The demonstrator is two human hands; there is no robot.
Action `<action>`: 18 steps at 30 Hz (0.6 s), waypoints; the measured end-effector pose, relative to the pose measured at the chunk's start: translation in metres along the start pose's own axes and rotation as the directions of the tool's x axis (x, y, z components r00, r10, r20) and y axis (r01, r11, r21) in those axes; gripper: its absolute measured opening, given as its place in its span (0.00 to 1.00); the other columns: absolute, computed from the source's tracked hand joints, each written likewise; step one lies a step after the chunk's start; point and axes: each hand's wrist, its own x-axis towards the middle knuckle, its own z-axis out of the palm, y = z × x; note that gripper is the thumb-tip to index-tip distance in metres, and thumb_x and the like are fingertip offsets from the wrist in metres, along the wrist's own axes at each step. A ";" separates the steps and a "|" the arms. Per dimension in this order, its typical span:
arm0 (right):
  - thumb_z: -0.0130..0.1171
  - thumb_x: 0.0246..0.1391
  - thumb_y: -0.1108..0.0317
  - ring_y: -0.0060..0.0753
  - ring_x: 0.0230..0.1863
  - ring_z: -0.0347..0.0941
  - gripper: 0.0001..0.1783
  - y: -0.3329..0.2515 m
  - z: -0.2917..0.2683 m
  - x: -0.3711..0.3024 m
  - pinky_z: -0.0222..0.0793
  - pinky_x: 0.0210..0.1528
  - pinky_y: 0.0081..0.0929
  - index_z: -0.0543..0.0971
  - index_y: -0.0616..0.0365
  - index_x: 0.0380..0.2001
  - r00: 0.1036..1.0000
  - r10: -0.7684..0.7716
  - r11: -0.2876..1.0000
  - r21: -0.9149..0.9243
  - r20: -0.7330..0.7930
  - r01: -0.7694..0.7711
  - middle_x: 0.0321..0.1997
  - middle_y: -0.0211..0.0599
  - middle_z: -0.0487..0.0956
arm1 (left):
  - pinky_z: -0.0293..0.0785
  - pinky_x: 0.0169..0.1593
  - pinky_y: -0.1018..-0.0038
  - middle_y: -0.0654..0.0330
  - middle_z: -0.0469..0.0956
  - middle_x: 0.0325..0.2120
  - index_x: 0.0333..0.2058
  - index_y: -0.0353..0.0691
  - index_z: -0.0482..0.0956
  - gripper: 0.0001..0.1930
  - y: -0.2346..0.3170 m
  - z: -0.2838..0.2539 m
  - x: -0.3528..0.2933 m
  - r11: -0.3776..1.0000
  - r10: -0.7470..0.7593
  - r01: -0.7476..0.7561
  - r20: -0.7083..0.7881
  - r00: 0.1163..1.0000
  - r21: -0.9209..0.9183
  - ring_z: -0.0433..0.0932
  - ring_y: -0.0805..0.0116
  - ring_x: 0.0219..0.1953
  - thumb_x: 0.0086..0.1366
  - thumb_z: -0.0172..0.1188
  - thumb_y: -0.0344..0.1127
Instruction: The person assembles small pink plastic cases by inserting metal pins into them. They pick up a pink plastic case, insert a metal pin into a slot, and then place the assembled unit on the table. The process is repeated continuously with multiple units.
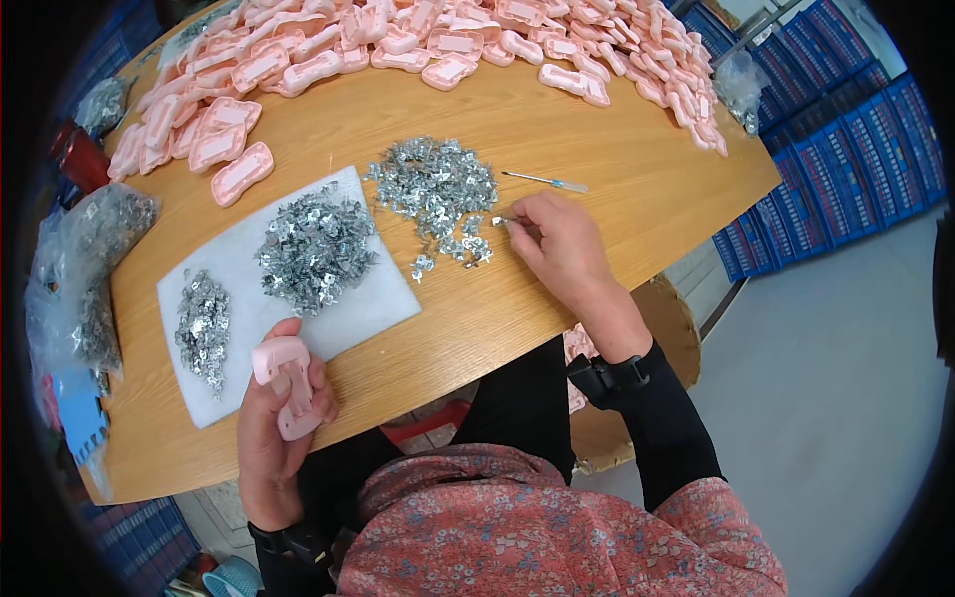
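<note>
My left hand (pixel 271 430) grips a pink plastic shell (pixel 295 410) near the table's front edge, its hollow side facing up. My right hand (pixel 557 244) is at the right side of a loose pile of small silvery metal clips (pixel 434 187). Thumb and forefinger pinch one small metal clip (pixel 498 221). A white foam sheet (pixel 383 318) lies left of that pile, bearing a dense heap of metal parts (pixel 316 251) and a smaller heap of metal pieces (pixel 203 328). Just beyond my right hand lies a thin screwdriver (pixel 545 181) with a pale blue handle.
Many pink shells (pixel 448 70) are piled along the table's far side. Clear plastic bags of metal parts (pixel 90 259) stand at the left edge, near a red container (pixel 80 157). Blue crates (pixel 846 169) are stacked at the right. A cardboard box (pixel 662 328) with pink parts stands below the table.
</note>
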 end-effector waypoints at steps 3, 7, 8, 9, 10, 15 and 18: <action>0.64 0.47 0.73 0.45 0.31 0.75 0.05 -0.005 -0.007 -0.005 0.68 0.36 0.38 0.79 0.58 0.29 0.993 -0.106 0.992 -0.067 -0.044 0.103 0.29 0.39 0.78 | 0.77 0.34 0.68 0.54 0.75 0.33 0.63 0.42 0.61 0.31 0.001 0.008 -0.004 0.997 0.013 -0.015 0.026 1.000 0.079 0.77 0.64 0.30 0.63 0.60 0.41; 0.65 0.46 0.72 0.43 0.33 0.74 0.06 -0.043 -0.014 -0.017 0.66 0.37 0.37 0.78 0.56 0.29 0.977 -0.211 0.971 0.118 0.010 0.209 0.28 0.37 0.77 | 0.79 0.40 0.67 0.54 0.76 0.34 0.59 0.40 0.63 0.26 0.003 0.039 -0.007 0.994 -0.100 0.095 0.120 0.988 0.047 0.78 0.65 0.34 0.63 0.58 0.30; 0.65 0.46 0.72 0.42 0.33 0.74 0.06 -0.054 -0.016 -0.020 0.66 0.37 0.36 0.78 0.56 0.29 0.966 -0.256 0.960 0.128 0.048 0.248 0.28 0.36 0.77 | 0.78 0.40 0.69 0.55 0.76 0.35 0.59 0.40 0.64 0.26 0.000 0.049 0.001 0.991 -0.116 0.108 0.112 0.987 0.076 0.78 0.67 0.34 0.63 0.59 0.29; 0.65 0.46 0.72 0.42 0.34 0.74 0.06 -0.067 -0.018 -0.021 0.66 0.37 0.36 0.78 0.56 0.29 0.947 -0.311 0.942 0.156 0.083 0.296 0.29 0.36 0.76 | 0.78 0.41 0.70 0.56 0.76 0.35 0.60 0.40 0.64 0.27 0.000 0.060 0.005 0.988 -0.122 0.112 0.087 0.989 0.110 0.77 0.69 0.35 0.62 0.60 0.28; 0.65 0.46 0.72 0.42 0.34 0.74 0.06 -0.075 -0.019 -0.023 0.66 0.37 0.36 0.78 0.56 0.28 0.926 -0.361 0.925 0.173 0.113 0.339 0.29 0.35 0.76 | 0.78 0.41 0.72 0.58 0.76 0.35 0.60 0.40 0.64 0.28 -0.003 0.066 0.010 0.983 -0.132 0.121 0.076 0.988 0.141 0.77 0.70 0.35 0.62 0.61 0.27; 0.65 0.44 0.71 0.40 0.36 0.74 0.07 -0.103 -0.021 -0.028 0.66 0.38 0.36 0.78 0.52 0.29 0.871 -0.472 0.869 0.235 0.132 0.435 0.30 0.32 0.76 | 0.75 0.42 0.76 0.65 0.72 0.35 0.61 0.41 0.66 0.31 -0.010 0.078 0.018 0.967 -0.105 0.064 0.155 0.982 0.248 0.73 0.77 0.36 0.59 0.63 0.22; 0.65 0.44 0.72 0.40 0.37 0.74 0.08 -0.105 -0.020 -0.031 0.66 0.39 0.35 0.78 0.52 0.30 0.863 -0.483 0.861 0.264 0.152 0.435 0.31 0.32 0.76 | 0.72 0.42 0.79 0.68 0.70 0.35 0.60 0.41 0.67 0.31 -0.016 0.077 0.018 0.956 -0.090 0.032 0.186 0.978 0.293 0.71 0.79 0.38 0.57 0.62 0.20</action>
